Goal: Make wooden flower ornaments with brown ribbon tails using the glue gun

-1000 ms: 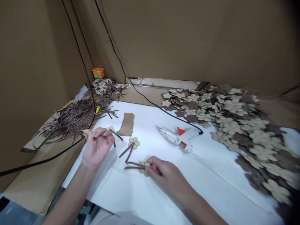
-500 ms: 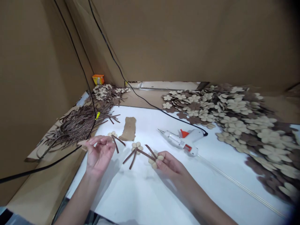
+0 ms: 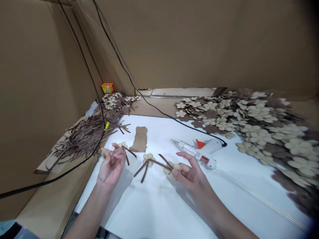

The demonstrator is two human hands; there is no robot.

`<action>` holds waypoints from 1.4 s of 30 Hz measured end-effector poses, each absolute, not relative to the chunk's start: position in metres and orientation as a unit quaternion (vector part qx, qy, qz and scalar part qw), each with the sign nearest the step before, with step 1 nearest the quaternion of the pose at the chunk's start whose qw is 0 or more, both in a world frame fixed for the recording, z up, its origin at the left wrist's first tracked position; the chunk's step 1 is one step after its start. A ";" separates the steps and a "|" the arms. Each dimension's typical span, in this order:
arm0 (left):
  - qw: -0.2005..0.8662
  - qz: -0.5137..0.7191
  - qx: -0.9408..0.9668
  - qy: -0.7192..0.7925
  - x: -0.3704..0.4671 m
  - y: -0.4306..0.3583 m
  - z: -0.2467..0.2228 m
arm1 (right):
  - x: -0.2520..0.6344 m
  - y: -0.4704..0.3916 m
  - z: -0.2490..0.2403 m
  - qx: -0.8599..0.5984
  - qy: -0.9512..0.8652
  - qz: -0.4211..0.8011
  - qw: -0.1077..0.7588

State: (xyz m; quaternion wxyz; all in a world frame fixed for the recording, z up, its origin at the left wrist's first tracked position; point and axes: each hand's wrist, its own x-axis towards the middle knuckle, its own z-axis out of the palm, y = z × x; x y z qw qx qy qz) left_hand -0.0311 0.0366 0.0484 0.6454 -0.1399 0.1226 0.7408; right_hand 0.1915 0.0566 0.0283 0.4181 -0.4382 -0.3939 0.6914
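Note:
My right hand [image 3: 193, 171] pinches a beige felt flower [image 3: 167, 170] that has brown strips [image 3: 161, 163] on it, held low over the white tabletop. My left hand [image 3: 112, 167] is raised palm up, its fingers curled in on a small tan piece [image 3: 104, 153]; most of that piece is hidden, so its kind is unclear. Between the hands lies another beige flower [image 3: 149, 156] with brown strips spreading from its centre. A third such flower [image 3: 123, 144] sits just behind my left fingers, partly covered. The white glue gun [image 3: 195, 150] rests on its side beyond my right hand.
Many beige and brown felt flowers [image 3: 261, 136] are heaped at the right. A bundle of brown strips [image 3: 87, 134] lies at the left, with an orange box [image 3: 107, 88] behind. A torn cardboard piece [image 3: 140, 139] is mid-table. A black cable [image 3: 159, 110] crosses the back.
My left hand has drawn inward and its fingers have curled more around the tan piece. My right index finger has lifted off the flower. The whole view has shifted slightly.

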 end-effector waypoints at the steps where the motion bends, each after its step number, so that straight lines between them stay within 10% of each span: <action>1: 0.643 0.741 -0.144 0.130 -0.030 0.037 0.049 | 0.192 0.056 0.029 -0.437 -0.397 0.690 0.419; 42: 0.654 0.724 0.029 0.215 -0.036 0.033 0.035 | 0.199 0.066 0.024 -0.480 -0.411 0.670 0.390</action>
